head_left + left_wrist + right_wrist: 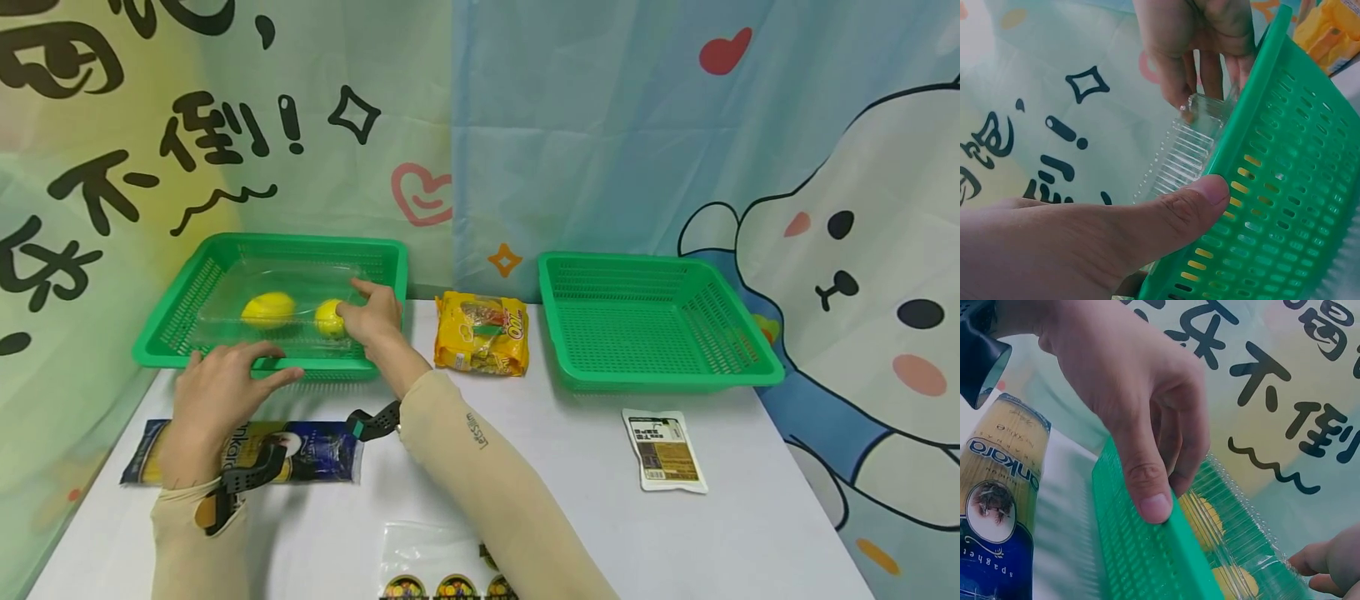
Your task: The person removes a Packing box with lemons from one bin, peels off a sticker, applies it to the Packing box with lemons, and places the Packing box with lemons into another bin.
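Observation:
A clear plastic box (225, 292) sits in the left green basket (397, 258), with two lemons (267, 310) showing through it. My right hand (375, 317) pinches the box's right end; in the left wrist view its fingers (1210, 75) are on that ribbed end. At the basket's front side is my left hand (217, 392). Its thumb (1210, 189) presses the outer face of the rim, while the other fingers reach over to the inside, partly hidden. Below the left forearm's wrist lies a spaghetti packet (322, 450), partly covered.
An orange-yellow snack packet (482, 333) lies between the two baskets. The right green basket (660, 325) stands against the printed curtain. Nearer are a small white pouch (663, 450) and, at the front edge, a clear bag with round labels (431, 558).

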A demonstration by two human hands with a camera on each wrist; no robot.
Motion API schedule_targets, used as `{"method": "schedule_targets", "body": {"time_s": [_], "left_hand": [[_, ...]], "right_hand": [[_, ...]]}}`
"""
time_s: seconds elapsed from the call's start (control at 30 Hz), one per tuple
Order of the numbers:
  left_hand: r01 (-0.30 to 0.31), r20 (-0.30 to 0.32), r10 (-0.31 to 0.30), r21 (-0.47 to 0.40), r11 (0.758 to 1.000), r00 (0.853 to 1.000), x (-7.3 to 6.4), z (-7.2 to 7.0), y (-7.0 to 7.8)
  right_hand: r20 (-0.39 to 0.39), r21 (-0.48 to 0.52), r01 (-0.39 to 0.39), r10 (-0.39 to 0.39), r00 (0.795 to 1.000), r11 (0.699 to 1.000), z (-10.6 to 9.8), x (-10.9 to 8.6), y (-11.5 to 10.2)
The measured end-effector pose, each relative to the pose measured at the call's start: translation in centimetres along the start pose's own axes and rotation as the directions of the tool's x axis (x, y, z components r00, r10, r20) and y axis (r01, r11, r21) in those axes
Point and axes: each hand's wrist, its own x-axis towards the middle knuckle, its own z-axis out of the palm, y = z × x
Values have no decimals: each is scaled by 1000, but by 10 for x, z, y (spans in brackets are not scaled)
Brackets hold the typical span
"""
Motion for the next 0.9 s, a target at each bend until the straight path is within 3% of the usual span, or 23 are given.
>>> {"method": "schedule_targets", "body": {"time_s": [0.1, 0.23, 0.3, 0.33, 0.37, 0.4, 0.47, 0.5, 0.53, 0.57, 0.6, 0.63, 0.67, 0.73, 0.8, 0.83, 0.9], "left_hand": [[-17, -24, 17, 0, 1000, 1000, 0, -1, 2], [-32, -140, 28, -29, 999, 990, -3, -5, 5], [-31, -258, 14, -60, 998, 966, -4, -7, 7], [-26, -333, -2, -80, 996, 943, -3, -7, 9], [-17, -414, -29, -109, 994, 910, -2, -7, 10], [-13, -499, -63, -146, 989, 864, 0, -7, 12], [9, -652, -178, -254, 967, 737, 4, -6, 15], [24, -696, -251, -319, 947, 673, 7, -6, 16], [36, -712, -328, -392, 919, 621, 9, -6, 16], [48, -706, -401, -463, 885, 584, 10, -5, 16], [66, -675, -475, -536, 842, 565, 11, -5, 15], [83, -627, -540, -606, 791, 562, 13, -5, 14], [102, -557, -591, -671, 734, 584, 12, -5, 13], [124, -390, -665, -799, 589, 637, 11, -7, 9], [131, -255, -697, -883, 450, 670, 11, -8, 5], [130, -205, -703, -911, 391, 681, 11, -9, 3], [123, -144, -714, -943, 309, 685, 11, -12, -1]], "right_hand": [[3, 10, 5, -5, 1000, 1000, -5, -1, -4], [-2, 14, 9, -9, 1000, 1000, -10, -3, -8], [-2, 17, 7, -7, 1000, 1000, -12, -3, -10], [-5, 15, 7, -7, 1000, 1000, -14, -4, -11], [-8, 13, 8, -8, 1000, 1000, -15, -4, -11], [-8, 17, 10, -9, 1000, 1000, -16, -4, -12], [-15, 16, 16, -16, 1000, 1000, -19, -5, -13], [-20, 11, 20, -20, 1000, 1000, -20, -6, -13], [-23, 10, 23, -23, 999, 1000, -21, -7, -14], [-28, 7, 24, -24, 999, 1000, -22, -7, -15], [-32, 4, 26, -26, 999, 1000, -23, -8, -16], [-39, -4, 28, -28, 999, 1000, -25, -9, -17], [-38, -6, 28, -28, 999, 1000, -26, -10, -18], [-37, -10, 31, -31, 999, 999, -27, -13, -21], [-33, -15, 34, -34, 999, 999, -28, -15, -24], [-28, -15, 32, -32, 999, 999, -30, -16, -26], [-16, -14, 38, -38, 999, 999, -33, -18, -30]]}}
